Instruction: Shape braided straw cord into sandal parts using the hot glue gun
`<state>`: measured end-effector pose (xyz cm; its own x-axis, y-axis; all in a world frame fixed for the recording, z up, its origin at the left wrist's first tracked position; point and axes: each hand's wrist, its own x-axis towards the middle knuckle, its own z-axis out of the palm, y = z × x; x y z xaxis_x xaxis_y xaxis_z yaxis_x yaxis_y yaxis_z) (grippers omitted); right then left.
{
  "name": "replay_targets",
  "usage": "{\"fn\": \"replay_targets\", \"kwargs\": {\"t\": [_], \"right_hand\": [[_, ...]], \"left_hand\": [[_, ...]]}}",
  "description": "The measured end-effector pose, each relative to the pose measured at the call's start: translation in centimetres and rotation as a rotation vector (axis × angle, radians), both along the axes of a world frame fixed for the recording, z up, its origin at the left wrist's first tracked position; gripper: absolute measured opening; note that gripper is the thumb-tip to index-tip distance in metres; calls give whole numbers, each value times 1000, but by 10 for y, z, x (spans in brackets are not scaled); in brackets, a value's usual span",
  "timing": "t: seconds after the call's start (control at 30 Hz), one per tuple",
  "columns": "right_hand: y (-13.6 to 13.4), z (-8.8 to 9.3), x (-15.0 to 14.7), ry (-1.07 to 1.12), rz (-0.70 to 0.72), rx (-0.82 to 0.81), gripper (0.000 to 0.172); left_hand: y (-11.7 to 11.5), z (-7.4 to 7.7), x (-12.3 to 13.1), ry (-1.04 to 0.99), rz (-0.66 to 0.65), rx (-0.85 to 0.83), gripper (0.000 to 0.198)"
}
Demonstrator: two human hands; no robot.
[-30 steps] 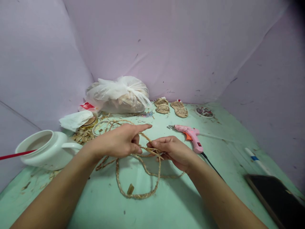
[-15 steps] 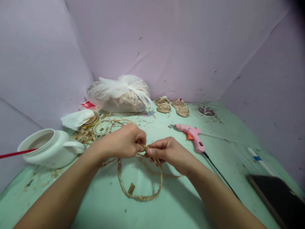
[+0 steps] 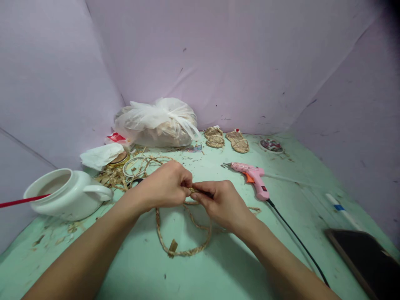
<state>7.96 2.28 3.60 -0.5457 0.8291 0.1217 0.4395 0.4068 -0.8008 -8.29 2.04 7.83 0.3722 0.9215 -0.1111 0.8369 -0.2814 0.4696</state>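
A braided straw cord [image 3: 184,250] loops on the green table in front of me. My left hand [image 3: 165,185] and my right hand [image 3: 220,202] meet over its upper end, knuckle to knuckle. Both pinch the braid between thumb and fingers, and the strands they grip are mostly hidden under the fingers. A loose tail of the cord [image 3: 254,209] pokes out to the right of my right hand.
A pink glue gun [image 3: 253,177] with a black cable lies to the right. A white pot [image 3: 67,193] stands at the left, with straw scraps and wire rings [image 3: 134,166] behind it. A plastic bag [image 3: 156,123], small woven sandals [image 3: 237,141], a dark tablet [image 3: 365,260] and a pen [image 3: 339,208] lie around.
My left forefinger, stretched out a second ago, has curled into a pinch on the braid. Both hands have drawn together and the loop on the table has tightened slightly.
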Motion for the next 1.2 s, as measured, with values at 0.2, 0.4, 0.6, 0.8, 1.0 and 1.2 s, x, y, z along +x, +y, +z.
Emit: {"fn": "replay_targets", "kwargs": {"t": [0.2, 0.4, 0.6, 0.8, 1.0, 1.2], "right_hand": [[0, -2, 2, -51, -46, 124, 21], [2, -2, 4, -4, -121, 175, 19], [-2, -1, 2, 32, -142, 235, 19], [7, -3, 8, 72, -66, -10, 19], [18, 10, 21, 99, -98, -274, 26], [21, 13, 23, 137, -190, -178, 18]], "left_hand": [[2, 6, -7, -18, -46, -42, 13], [2, 14, -13, -110, 109, 97, 27], [0, 3, -1, -54, -44, 111, 18], [2, 1, -1, -3, 41, 148, 20], [5, 2, -4, -29, 87, 148, 19], [5, 2, -3, -22, 31, 139, 18]]}}
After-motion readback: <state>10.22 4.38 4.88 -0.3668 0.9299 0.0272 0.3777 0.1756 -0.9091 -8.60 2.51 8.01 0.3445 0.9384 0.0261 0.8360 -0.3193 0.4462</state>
